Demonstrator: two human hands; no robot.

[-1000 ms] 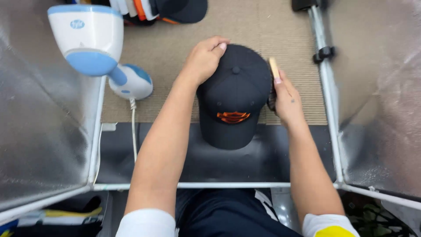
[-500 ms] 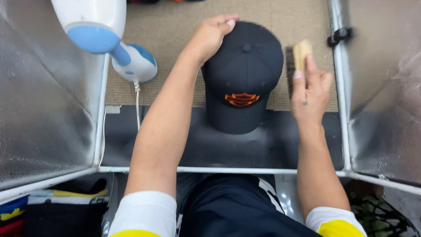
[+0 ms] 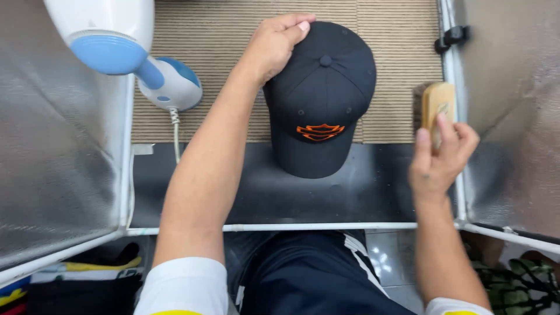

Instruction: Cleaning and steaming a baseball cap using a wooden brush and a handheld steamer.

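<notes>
Beside the black cap (image 3: 319, 96), on its right, your right hand (image 3: 438, 160) is covering the lower end of the wooden brush (image 3: 436, 108), fingers pinching it, bristles hard to make out. Your left hand (image 3: 273, 46) is resting on the cap's upper left crown, fingers pressed together. Left of the cap, the white-and-blue steamer (image 3: 111, 41) is running off the frame's top edge

A work surface, beige ribbed mat (image 3: 396, 70) behind and a dark strip (image 3: 245, 186) along its near edge, carries the things. A black cap (image 3: 318, 111) lies mid-surface, brim over the strip. A white-and-blue steamer (image 3: 169, 81) rests near the left edge.
</notes>
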